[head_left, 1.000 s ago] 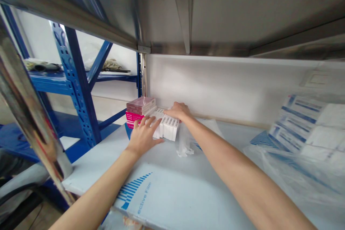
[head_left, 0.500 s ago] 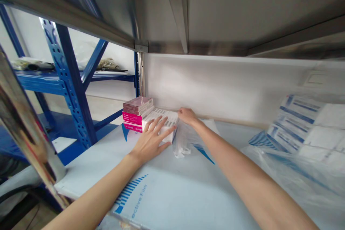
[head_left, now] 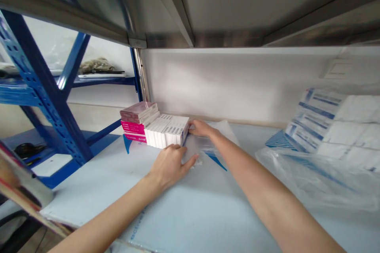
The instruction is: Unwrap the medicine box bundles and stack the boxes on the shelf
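A row of narrow white boxes (head_left: 166,129) with printed tops stands upright on the shelf, right beside a stack of pink boxes (head_left: 133,126). My left hand (head_left: 169,164) rests low at the front of the white row, fingers bent at its lower edge and thumb stretched out to the right. At the right end of the row is my right hand (head_left: 202,128), its bent fingertips against the last box and a small gap showing between finger and thumb. Clear plastic (head_left: 226,130) lies beneath and behind the right wrist. Neither hand visibly grips anything.
To the right, wrapped packs of white and blue boxes (head_left: 319,114) sit by a loose clear bag (head_left: 314,182). A metal shelf (head_left: 231,12) hangs low overhead. Blue rack posts (head_left: 50,87) stand left, and a wall (head_left: 222,87) closes the back.
My left hand has come off the top of the white boxes, down to their front. My right hand has shifted from behind the corner to the row's right end, its fist loosened.
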Motion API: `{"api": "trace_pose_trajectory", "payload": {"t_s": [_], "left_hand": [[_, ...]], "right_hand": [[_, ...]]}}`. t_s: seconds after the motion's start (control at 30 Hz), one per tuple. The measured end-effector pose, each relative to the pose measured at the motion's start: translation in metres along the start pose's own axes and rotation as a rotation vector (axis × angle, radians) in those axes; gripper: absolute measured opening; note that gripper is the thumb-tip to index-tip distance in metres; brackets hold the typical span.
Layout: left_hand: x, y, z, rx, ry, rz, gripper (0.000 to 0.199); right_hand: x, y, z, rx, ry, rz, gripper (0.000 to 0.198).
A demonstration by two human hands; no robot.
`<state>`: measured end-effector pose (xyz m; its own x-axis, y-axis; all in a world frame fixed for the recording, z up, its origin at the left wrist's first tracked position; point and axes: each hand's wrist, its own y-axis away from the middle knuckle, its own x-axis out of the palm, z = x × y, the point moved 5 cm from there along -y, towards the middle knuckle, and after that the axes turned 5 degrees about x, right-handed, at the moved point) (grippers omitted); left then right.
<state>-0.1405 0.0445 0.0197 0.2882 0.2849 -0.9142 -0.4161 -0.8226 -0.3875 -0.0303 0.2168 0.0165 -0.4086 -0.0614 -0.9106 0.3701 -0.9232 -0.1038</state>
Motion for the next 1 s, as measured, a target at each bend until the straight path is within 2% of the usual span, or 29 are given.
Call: {"api": "trace_pose_trajectory", "payload": {"t_s": [0.17, 0.37, 0.53, 0.67, 0.8, 0.9, 1.0], "left_hand": [[0.01, -0.008, 0.002, -0.009, 0.077, 0.025, 0.022], [0.016, -0.016, 0.001, -0.028, 0.225, 0.024, 0.026], [0.021, -0.021, -0.009, -0.027, 0.353, 0.002, 0.024], [0.028, -0.026, -0.019, -0.037, 0.434, -0.023, 0.017], [0.029, -0.028, -0.031, -0.043, 0.51, -0.06, 0.036], [0.016, -0.029, -0.038, 0.001, 0.403, -0.161, 0.028], [0.001, -0.036, -0.047, 0.094, 0.241, -0.262, 0.023]], "right_hand": [[-0.001, -0.004, -0.005, -0.097, 0.055, 0.048, 0.015], [-0.003, 0.002, -0.007, -0.068, 0.155, 0.139, 0.026], [-0.011, 0.011, -0.01, -0.024, 0.248, 0.194, 0.024], [-0.026, 0.018, -0.02, 0.02, 0.296, 0.207, 0.022], [-0.041, 0.025, -0.033, 0.036, 0.279, 0.158, 0.019], [-0.061, 0.03, -0.039, 0.038, 0.235, 0.063, 0.031], [-0.092, 0.035, -0.04, 0.046, 0.196, 0.007, 0.035]]}}
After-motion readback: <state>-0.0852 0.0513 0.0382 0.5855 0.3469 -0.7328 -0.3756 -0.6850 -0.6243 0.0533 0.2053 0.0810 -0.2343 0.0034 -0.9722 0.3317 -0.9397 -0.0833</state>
